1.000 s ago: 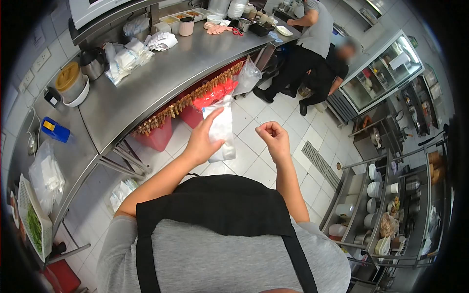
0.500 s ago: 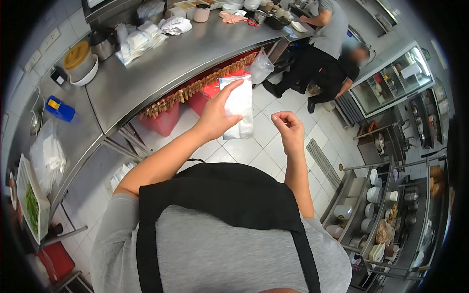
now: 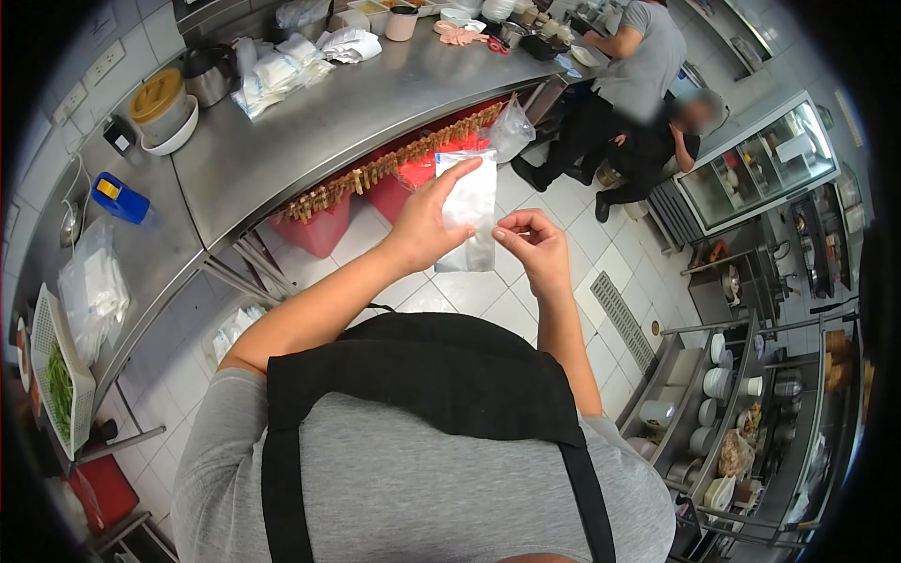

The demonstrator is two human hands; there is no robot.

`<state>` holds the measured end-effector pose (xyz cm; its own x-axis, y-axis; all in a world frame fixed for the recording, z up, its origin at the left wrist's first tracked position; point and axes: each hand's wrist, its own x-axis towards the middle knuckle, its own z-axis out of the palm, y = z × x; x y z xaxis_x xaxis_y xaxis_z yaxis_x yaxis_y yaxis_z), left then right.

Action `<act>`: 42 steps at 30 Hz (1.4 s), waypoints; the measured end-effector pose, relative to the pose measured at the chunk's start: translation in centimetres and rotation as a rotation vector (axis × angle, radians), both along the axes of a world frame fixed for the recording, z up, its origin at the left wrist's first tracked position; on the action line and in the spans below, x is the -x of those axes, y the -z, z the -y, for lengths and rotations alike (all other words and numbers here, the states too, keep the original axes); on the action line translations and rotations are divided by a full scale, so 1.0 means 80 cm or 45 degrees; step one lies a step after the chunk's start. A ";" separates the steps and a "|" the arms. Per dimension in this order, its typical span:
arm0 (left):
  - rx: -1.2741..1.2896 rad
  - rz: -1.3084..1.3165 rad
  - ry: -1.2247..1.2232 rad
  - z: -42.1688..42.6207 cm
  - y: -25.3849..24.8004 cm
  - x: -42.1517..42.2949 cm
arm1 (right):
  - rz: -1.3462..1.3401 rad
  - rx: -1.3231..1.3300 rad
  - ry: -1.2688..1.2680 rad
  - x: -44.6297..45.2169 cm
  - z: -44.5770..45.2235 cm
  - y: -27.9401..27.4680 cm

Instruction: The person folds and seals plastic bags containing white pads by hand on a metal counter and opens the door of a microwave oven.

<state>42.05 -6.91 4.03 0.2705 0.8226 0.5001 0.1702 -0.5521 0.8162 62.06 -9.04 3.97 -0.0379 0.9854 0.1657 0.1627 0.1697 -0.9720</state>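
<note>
A flat white plastic packet (image 3: pixel 472 202), shiny near its bottom, is held upright in front of my chest. My left hand (image 3: pixel 427 220) grips it from the left, thumb and fingers closed over its front and edge. At the packet's right edge, the thumb and forefinger of my right hand (image 3: pixel 537 246) are pinched together; they appear to be on the edge, and the other fingers are curled. Beyond the packet, a row of wooden clothes pegs (image 3: pixel 375 176) runs along the front of a shelf under the counter.
The steel counter (image 3: pixel 272 150) carries a stack of white plastic packets (image 3: pixel 282 75), a kettle (image 3: pixel 208 75) and a blue holder (image 3: pixel 120 197). Two people stand near a glass-door fridge (image 3: pixel 760 159) at the far right. Racks of dishes (image 3: pixel 718 385) line the right side.
My right hand has moved left to the packet's right edge. The packet in my left hand has shifted slightly right. In the background, both people have changed posture.
</note>
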 end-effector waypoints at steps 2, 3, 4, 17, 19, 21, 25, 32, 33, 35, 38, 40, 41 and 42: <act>-0.003 -0.018 -0.007 0.002 0.001 0.001 | 0.077 -0.008 0.000 0.009 0.001 -0.001; 0.002 -0.033 0.001 0.003 0.002 0.001 | 0.091 0.003 0.008 0.011 0.001 -0.001; 0.008 -0.047 0.009 0.004 0.002 0.002 | 0.104 0.015 0.016 0.013 -0.002 -0.001; 0.075 -0.049 -0.076 0.004 0.000 0.013 | -0.466 0.178 0.021 0.023 -0.012 0.018; 0.071 -0.064 -0.084 0.003 0.000 0.014 | -0.320 -0.002 -0.009 0.028 -0.010 0.018; 0.023 -0.084 -0.095 0.001 0.001 0.012 | -0.011 -0.151 -0.009 0.029 -0.011 0.021; 0.069 -0.136 -0.116 0.003 0.003 0.009 | 0.394 -0.511 0.163 0.049 0.000 0.010; 0.091 -0.174 -0.093 0.006 0.013 0.010 | 0.251 -0.366 0.116 0.051 -0.005 0.016; 0.075 -0.177 -0.091 0.007 0.013 0.011 | 0.151 -0.259 0.101 0.049 -0.007 0.015; 0.075 -0.209 -0.105 0.005 0.020 0.012 | 0.117 -0.262 0.087 0.048 -0.009 0.015; 0.110 -0.223 -0.111 0.006 0.030 0.012 | 0.181 -0.308 0.014 0.049 -0.008 0.013; 0.142 -0.228 -0.094 0.007 0.033 0.013 | 0.289 -0.355 -0.023 0.052 -0.006 0.014; 0.151 -0.230 -0.079 0.007 0.031 0.011 | 0.360 -0.384 -0.028 0.051 -0.006 0.014; 0.159 -0.233 -0.062 0.006 0.030 0.011 | 0.431 -0.415 -0.031 0.050 -0.007 0.014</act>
<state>41.19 -7.39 1.64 0.3055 0.8894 0.3400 0.3457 -0.4363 0.8307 58.03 -8.49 2.88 -0.1656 0.8822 0.4407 0.4535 0.4650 -0.7603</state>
